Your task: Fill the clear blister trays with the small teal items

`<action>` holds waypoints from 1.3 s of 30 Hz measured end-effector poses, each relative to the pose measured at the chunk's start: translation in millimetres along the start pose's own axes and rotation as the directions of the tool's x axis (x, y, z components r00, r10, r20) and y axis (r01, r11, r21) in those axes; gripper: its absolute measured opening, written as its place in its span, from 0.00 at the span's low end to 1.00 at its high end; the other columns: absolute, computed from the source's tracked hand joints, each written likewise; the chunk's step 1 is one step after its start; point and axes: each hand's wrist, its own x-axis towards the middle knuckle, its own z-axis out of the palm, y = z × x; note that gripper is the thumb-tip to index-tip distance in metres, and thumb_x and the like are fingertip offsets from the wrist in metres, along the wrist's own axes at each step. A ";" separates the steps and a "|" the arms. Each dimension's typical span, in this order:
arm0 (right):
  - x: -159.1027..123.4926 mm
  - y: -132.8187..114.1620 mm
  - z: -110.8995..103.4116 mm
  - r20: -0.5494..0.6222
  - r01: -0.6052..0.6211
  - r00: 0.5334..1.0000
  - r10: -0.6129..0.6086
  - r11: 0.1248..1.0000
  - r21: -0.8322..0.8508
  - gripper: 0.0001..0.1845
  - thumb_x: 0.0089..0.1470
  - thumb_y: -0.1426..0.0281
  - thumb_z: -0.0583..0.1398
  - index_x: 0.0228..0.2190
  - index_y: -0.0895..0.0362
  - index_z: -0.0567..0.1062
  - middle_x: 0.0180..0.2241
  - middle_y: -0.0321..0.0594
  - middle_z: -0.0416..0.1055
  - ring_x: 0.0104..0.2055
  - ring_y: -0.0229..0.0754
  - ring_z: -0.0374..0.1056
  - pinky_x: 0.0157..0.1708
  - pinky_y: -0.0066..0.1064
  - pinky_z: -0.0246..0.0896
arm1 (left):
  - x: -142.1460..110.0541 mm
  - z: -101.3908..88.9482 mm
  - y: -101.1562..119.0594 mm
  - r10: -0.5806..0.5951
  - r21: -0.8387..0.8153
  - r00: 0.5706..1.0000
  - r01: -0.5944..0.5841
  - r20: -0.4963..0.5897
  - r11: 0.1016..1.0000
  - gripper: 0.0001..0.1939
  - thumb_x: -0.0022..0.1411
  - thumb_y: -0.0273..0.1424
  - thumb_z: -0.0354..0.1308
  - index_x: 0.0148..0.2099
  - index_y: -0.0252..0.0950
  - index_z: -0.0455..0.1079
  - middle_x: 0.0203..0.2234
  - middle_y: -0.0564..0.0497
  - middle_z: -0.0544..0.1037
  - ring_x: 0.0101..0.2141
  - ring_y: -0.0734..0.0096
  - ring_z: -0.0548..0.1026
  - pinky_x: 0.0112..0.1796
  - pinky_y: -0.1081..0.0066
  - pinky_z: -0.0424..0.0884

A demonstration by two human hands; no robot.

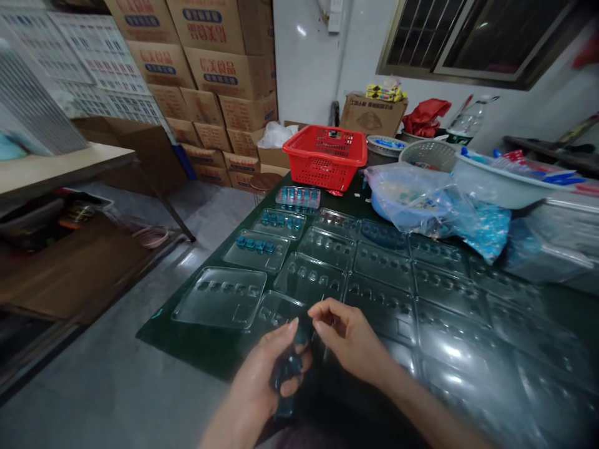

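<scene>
My left hand [274, 358] is closed around several small glossy dark-blue pieces [294, 363], just above the table's near edge. Close beside it, my right hand [349, 333] is pinched, thumb against forefinger. Whatever lies between those fingertips is too small to make out. Under and ahead of the hands are clear plastic trays [222, 308] with a row of small moulded hollows. A tray farther left carries a row of blue pieces [255, 244], and the tray behind it holds more blue pieces [281, 219].
Clear trays [381, 265] cover much of the dark green table [187, 346]. Behind them stand a red basket [322, 159], a blue basin [407, 202] under plastic film and a pale basin [505, 181]. Stacked cartons [224, 75] line the wall; another table [70, 165] is at left.
</scene>
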 end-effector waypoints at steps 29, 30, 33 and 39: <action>195.1 47.2 27.7 0.077 0.176 0.982 -0.173 0.690 -0.702 0.06 0.46 0.69 0.57 0.30 0.56 0.70 0.29 0.38 0.69 0.32 0.38 0.64 0.30 0.27 0.54 | -7.1 -32.4 32.0 0.060 -0.198 0.987 -0.089 -0.150 0.976 0.11 0.55 0.35 0.50 0.31 0.31 0.65 0.22 0.53 0.59 0.19 0.80 0.60 0.10 0.81 0.43; 195.9 45.9 27.9 0.093 0.175 0.983 -0.157 0.666 -0.725 0.05 0.46 0.69 0.57 0.30 0.56 0.70 0.30 0.38 0.69 0.33 0.39 0.64 0.30 0.27 0.54 | -7.1 -34.0 32.2 0.064 -0.203 0.988 -0.092 -0.138 0.975 0.11 0.55 0.35 0.49 0.31 0.31 0.65 0.22 0.53 0.59 0.19 0.80 0.60 0.10 0.81 0.43; 198.3 39.3 30.9 0.144 0.177 0.984 -0.104 0.595 -0.784 0.04 0.48 0.71 0.56 0.28 0.57 0.71 0.31 0.41 0.69 0.35 0.42 0.64 0.31 0.29 0.54 | -6.5 -35.3 33.8 0.080 -0.208 0.988 -0.106 -0.129 0.972 0.11 0.56 0.35 0.49 0.31 0.31 0.65 0.23 0.53 0.59 0.20 0.80 0.60 0.11 0.81 0.44; 203.6 27.1 38.0 0.260 0.224 0.966 -0.002 0.513 -0.829 0.09 0.53 0.68 0.54 0.33 0.61 0.69 0.36 0.40 0.67 0.37 0.40 0.64 0.36 0.35 0.59 | -5.4 -28.3 36.0 0.069 -0.218 0.989 -0.096 -0.127 0.971 0.11 0.55 0.35 0.50 0.33 0.32 0.65 0.23 0.53 0.60 0.20 0.79 0.61 0.11 0.82 0.44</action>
